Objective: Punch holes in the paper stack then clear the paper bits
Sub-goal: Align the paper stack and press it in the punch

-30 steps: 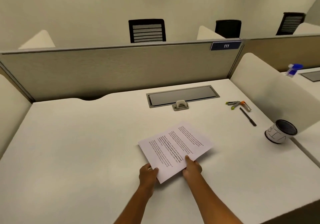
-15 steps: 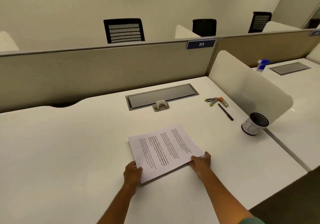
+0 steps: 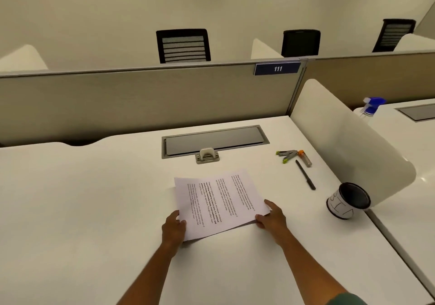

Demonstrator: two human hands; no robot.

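Observation:
A thin stack of printed white paper (image 3: 220,201) lies turned sideways on the white desk (image 3: 82,210), in front of me. My left hand (image 3: 173,229) grips its near left corner, thumb on top. My right hand (image 3: 271,216) holds the near right corner, fingers at the edge. A small beige hole punch (image 3: 207,155) stands farther back, just before the grey cable hatch (image 3: 215,139), apart from the paper and both hands.
At the right of the desk lie a stapler-like tool with green tips (image 3: 288,155), an orange-capped tube (image 3: 304,158) and a black pen (image 3: 305,174). A black-lined cup (image 3: 348,201) lies tipped by the white side divider (image 3: 348,139). A spray bottle (image 3: 372,106) stands beyond.
The paper has turned anticlockwise on the desk. My right hand slid from the near middle edge out to the right corner; my left hand stayed at the left corner.

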